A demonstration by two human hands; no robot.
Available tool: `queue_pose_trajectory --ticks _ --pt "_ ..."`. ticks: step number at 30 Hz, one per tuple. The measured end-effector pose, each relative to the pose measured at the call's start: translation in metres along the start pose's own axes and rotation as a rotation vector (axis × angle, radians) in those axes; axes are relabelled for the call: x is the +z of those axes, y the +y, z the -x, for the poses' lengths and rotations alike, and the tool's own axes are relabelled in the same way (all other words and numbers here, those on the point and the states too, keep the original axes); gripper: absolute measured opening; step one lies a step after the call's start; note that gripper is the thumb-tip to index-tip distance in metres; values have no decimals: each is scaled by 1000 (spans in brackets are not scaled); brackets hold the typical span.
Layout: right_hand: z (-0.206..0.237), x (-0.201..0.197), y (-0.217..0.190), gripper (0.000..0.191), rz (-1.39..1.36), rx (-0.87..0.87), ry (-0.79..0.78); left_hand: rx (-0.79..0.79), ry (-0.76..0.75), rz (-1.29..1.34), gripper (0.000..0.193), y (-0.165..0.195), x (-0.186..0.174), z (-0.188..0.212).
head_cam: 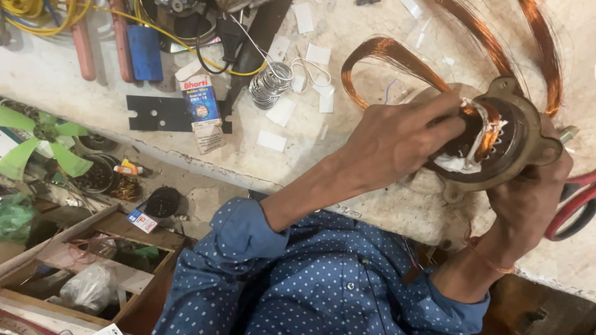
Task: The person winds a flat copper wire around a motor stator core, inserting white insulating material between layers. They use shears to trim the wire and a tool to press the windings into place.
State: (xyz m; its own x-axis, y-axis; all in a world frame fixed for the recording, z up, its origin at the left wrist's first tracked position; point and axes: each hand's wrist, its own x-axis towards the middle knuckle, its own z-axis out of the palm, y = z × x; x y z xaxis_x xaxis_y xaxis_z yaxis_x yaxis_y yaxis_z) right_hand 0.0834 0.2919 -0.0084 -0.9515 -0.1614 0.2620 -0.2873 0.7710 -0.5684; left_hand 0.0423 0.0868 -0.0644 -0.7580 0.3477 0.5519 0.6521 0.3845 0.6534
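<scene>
Holding round brown motor stator (509, 146) over tabletop (347, 161) near edge: right hand (528, 198) grips its rim, left hand (397, 142) pinches white insulation and copper winding (481, 133). Fingertips hidden.

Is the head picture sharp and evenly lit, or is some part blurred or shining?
Head view: light is soft and even, shadows weak; the copper wire loops gleam; left hand and motor stator are fairly sharp; the picture's edges look bent and softer.
</scene>
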Motion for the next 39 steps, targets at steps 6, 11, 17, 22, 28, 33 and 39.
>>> queue_pose_trajectory --ticks 6,11,17,22,28,33,39 --pt "-8 -3 -11 30 -73 27 -6 104 -177 -310 25 7 -9 -12" --pt "-1 -1 1 27 -121 187 0 47 -109 -347 11 17 -7 -18" --pt "10 5 14 33 -123 113 45 84 6 -370 6 23 -4 -19" --pt "8 5 9 32 -213 132 47 54 -53 -332 6 26 -12 -22" --pt "-4 1 -7 33 -105 60 -11 13 -119 -356 10 29 -16 -27" --pt "-8 -2 -16 33 -54 60 -16 -5 -149 -342 12 29 -11 -25" --pt "-4 2 -7 40 -248 146 18 69 -54 -416 9 32 -3 -20"
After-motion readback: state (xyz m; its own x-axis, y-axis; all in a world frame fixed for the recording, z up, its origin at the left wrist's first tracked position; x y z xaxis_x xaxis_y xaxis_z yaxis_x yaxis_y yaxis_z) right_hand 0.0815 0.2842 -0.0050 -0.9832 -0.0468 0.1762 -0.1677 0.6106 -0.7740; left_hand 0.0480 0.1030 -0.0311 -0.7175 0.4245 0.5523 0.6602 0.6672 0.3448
